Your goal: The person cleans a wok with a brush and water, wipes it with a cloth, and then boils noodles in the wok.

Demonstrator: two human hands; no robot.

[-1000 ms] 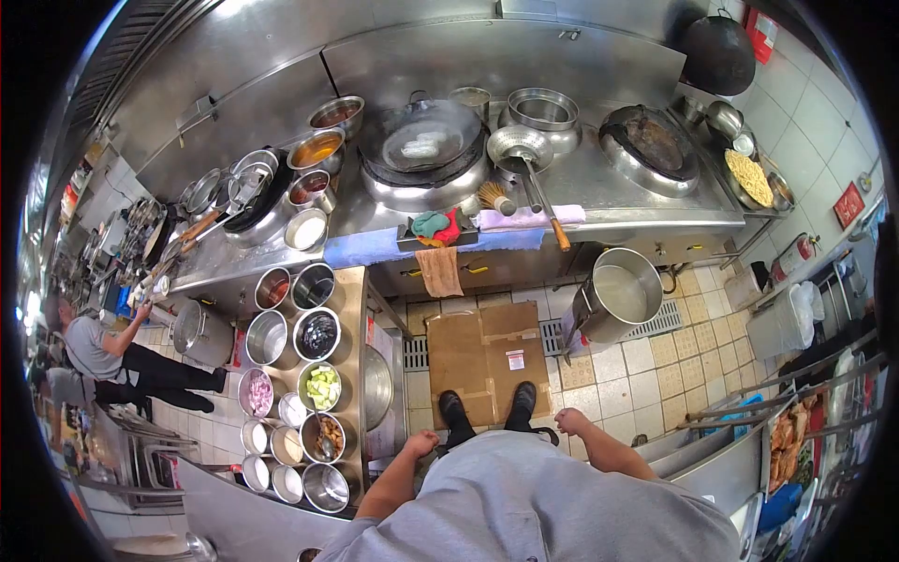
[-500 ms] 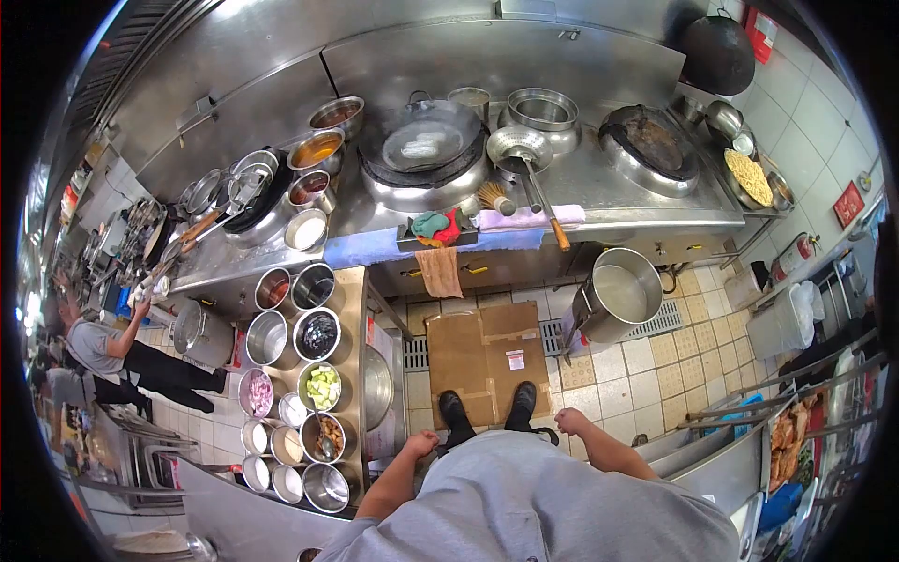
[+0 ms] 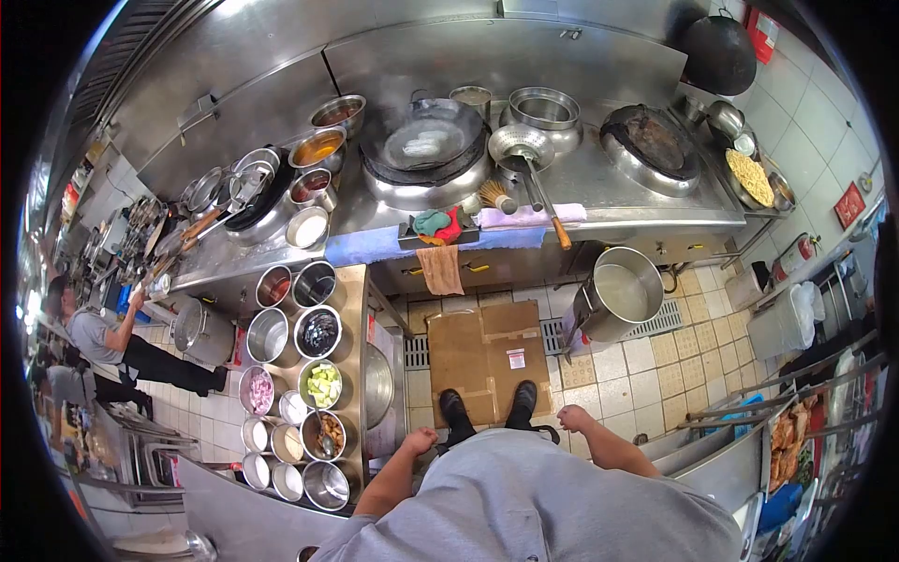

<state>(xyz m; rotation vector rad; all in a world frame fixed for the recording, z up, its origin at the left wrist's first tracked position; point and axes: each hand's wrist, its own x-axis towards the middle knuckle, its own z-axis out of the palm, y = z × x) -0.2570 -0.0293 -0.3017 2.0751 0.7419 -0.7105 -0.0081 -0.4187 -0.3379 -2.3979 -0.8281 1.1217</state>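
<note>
My left hand (image 3: pixel 420 440) hangs by my hip, loosely curled, with nothing seen in it. It is nearest to the ingredient counter (image 3: pixel 352 365), apart from a metal pot of brown pieces with a spoon (image 3: pixel 324 435). On my other side hangs my right hand (image 3: pixel 574 419), also curled, with no object showing, over the tiled floor. In front of me a steaming wok (image 3: pixel 423 140) sits on the range, and something pale lies in its middle. A ladle and a perforated strainer (image 3: pixel 522 148) rest to its right, handles toward me.
A tall stockpot (image 3: pixel 618 298) of cloudy liquid stands on the floor ahead right. Flattened cardboard (image 3: pixel 487 351) lies under my feet. Several metal pots of ingredients crowd the left counter. A co-worker (image 3: pixel 103 335) stands far left. A tray of roasted meat (image 3: pixel 791 440) is at right.
The co-worker at far left has shifted slightly, with the arm and head in a different pose. Steam over the wok looks different. My hands have hardly moved.
</note>
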